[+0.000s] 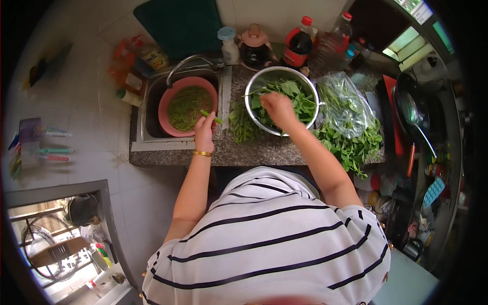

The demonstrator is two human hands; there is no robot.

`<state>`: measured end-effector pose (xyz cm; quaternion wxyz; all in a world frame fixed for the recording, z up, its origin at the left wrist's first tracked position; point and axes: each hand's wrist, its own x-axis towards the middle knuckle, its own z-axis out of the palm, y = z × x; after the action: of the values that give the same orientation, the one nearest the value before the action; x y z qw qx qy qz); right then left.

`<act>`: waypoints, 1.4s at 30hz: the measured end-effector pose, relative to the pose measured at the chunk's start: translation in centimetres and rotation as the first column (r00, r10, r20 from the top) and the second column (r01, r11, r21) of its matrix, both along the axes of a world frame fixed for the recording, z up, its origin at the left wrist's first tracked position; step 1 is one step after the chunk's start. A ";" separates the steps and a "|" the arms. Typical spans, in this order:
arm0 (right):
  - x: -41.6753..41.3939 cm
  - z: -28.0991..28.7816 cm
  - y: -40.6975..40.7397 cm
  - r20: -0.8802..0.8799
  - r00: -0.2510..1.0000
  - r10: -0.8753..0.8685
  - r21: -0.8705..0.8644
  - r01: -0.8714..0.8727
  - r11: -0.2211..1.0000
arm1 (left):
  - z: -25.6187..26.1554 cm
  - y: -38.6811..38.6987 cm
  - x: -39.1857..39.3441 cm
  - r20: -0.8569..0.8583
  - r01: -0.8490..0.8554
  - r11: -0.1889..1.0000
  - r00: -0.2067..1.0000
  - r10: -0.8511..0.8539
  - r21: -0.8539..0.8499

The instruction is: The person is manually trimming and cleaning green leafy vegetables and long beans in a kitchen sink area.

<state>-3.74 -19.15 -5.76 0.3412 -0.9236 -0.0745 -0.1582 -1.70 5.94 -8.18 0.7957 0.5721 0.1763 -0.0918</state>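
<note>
My left hand [205,127] grips a short green stem [210,116] near the right rim of a pink plastic basin [164,114]. The basin sits in the steel sink, and cut green stems [187,108] lie in its water. Over a stainless steel bowl [251,116] of leafy greens [301,101] is my right hand [279,108], slightly blurred. Its fingers are bent down at the leaves; whether they hold any is hidden. More greens [244,124] lie on the counter between sink and bowl. Right of the bowl, a clear plastic bag [349,110] partly covers leafy stalks [347,146].
A curved faucet [179,68] arches over the sink [146,131]. Behind the bowl stand a white bottle [230,49], a jug with a pink lid [254,45] and a cola bottle [297,47]. A dark wok [404,89] with a metal ladle [421,133] is at the right.
</note>
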 end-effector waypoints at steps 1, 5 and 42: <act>0.2 1.7 -1.5 0.014 0.996 -0.086 -0.055 0.087 0.995 | -1.2 -0.1 0.3 -0.023 0.211 0.967 0.977 -0.210 0.144; 0.2 -0.6 -6.6 0.100 0.966 -0.238 -0.103 0.248 0.963 | -4.1 -4.6 -1.2 -0.131 0.558 0.487 0.737 -0.663 0.672; -7.9 -1.9 -31.0 -0.259 0.320 -0.911 -0.088 0.932 0.352 | -4.7 -2.8 -5.3 0.124 0.322 0.513 0.743 -0.658 0.796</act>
<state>-11.64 -50.17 -7.68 0.2326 -0.7995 0.5154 -0.2027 -7.01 3.18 -12.88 0.4537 0.8708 -0.1484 -0.1174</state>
